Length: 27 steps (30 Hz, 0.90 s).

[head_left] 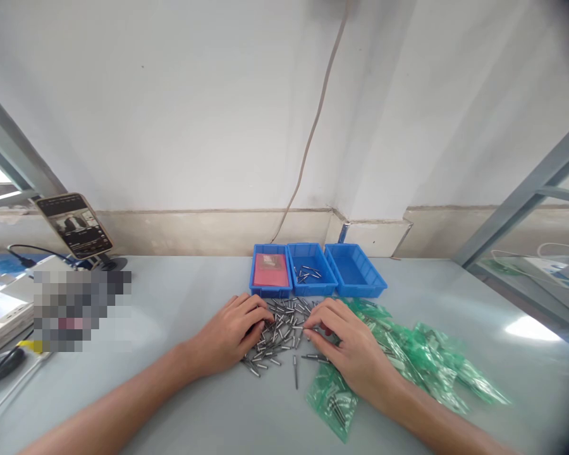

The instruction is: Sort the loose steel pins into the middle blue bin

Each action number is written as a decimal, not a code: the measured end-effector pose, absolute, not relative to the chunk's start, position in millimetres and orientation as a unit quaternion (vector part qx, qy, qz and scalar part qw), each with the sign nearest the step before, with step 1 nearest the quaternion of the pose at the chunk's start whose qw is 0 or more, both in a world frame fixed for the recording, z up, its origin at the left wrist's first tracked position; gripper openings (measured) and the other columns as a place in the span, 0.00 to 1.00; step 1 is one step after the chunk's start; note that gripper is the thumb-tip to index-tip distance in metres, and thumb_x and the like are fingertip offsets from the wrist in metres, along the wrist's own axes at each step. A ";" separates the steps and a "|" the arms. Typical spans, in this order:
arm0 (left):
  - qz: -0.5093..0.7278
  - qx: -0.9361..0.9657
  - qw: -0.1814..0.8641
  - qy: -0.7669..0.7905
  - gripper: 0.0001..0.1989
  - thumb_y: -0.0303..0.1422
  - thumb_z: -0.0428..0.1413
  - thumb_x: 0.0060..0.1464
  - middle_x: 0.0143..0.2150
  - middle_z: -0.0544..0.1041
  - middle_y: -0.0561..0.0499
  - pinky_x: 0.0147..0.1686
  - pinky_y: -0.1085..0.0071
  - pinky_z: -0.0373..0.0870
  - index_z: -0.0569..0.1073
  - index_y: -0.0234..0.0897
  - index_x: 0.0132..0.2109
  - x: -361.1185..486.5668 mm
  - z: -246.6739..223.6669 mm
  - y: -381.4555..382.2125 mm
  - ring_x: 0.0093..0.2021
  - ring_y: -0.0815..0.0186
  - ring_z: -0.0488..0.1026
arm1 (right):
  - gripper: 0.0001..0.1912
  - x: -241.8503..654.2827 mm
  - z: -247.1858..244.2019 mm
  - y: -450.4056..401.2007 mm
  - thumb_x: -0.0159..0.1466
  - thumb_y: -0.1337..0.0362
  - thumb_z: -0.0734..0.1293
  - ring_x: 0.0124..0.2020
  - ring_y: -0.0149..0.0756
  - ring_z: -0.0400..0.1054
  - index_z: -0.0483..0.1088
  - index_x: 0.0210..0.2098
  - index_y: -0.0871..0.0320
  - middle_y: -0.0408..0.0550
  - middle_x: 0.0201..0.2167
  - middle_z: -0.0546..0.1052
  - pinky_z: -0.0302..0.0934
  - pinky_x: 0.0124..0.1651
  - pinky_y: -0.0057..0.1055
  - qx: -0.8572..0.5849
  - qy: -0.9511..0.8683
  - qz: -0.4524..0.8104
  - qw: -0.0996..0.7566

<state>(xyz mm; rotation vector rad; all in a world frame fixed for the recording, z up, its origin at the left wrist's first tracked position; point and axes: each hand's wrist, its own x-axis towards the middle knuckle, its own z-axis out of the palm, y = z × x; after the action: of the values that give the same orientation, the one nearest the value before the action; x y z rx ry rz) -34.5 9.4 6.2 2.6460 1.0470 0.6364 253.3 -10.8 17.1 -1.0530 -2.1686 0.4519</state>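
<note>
A loose pile of small metal pins (279, 335), each with a dark shaft and a bright silver part, lies on the grey table between my hands. At the pile's left edge is my left hand (237, 333), fingers curled and thumb drawn in; what it holds, if anything, is hidden. My right hand (348, 344) pinches one metal pin (299, 327) between thumb and forefinger over the right side of the pile. A single pin (295, 371) lies apart, nearer to me. Under my right wrist sits a green plastic bag (334, 404) with several pins inside.
Behind the pile stand three blue bins: one with a red card (270, 272), one with several pins (308, 273), and a third bin (355, 268). More green bags (422, 354) lie to the right. At the left, a phone (76, 224) on a stand stands near cables.
</note>
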 end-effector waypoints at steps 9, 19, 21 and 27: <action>0.212 0.902 0.116 0.357 0.12 0.26 0.48 0.75 0.54 0.76 0.46 0.54 0.59 0.70 0.74 0.41 0.56 -34.5 6.0 8.9 0.52 0.57 0.72 | 0.07 254.4 17.0 -11.9 0.77 0.69 0.64 0.43 0.42 0.70 0.71 0.42 0.51 0.45 0.41 0.76 0.64 0.47 0.39 -0.408 -0.826 0.184 0.342; 0.213 0.902 0.115 0.358 0.11 0.26 0.49 0.75 0.54 0.76 0.46 0.54 0.59 0.70 0.73 0.41 0.55 -34.7 5.9 9.1 0.52 0.57 0.73 | 0.10 252.5 18.5 -12.4 0.77 0.70 0.63 0.38 0.41 0.67 0.69 0.38 0.52 0.44 0.36 0.75 0.61 0.42 0.37 -0.396 -0.830 0.169 0.355; 0.213 0.902 0.116 0.358 0.11 0.26 0.49 0.75 0.54 0.76 0.46 0.54 0.59 0.70 0.73 0.41 0.55 -34.5 5.9 9.0 0.52 0.57 0.72 | 0.10 252.6 18.3 -12.3 0.77 0.70 0.63 0.38 0.40 0.66 0.69 0.38 0.52 0.43 0.36 0.75 0.60 0.42 0.37 -0.394 -0.830 0.169 0.357; 0.212 0.902 0.117 0.358 0.12 0.26 0.48 0.75 0.54 0.76 0.46 0.54 0.59 0.70 0.73 0.41 0.56 -34.2 6.0 8.6 0.52 0.57 0.72 | 0.10 252.0 18.5 -11.2 0.74 0.72 0.65 0.38 0.40 0.66 0.69 0.38 0.52 0.44 0.36 0.75 0.60 0.42 0.37 -0.395 -0.828 0.165 0.363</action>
<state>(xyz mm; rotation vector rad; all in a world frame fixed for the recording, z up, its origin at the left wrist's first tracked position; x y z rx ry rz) -34.2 8.6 6.0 2.6394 1.0481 0.6209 252.0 -11.2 18.5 -1.0178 -2.1309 0.4248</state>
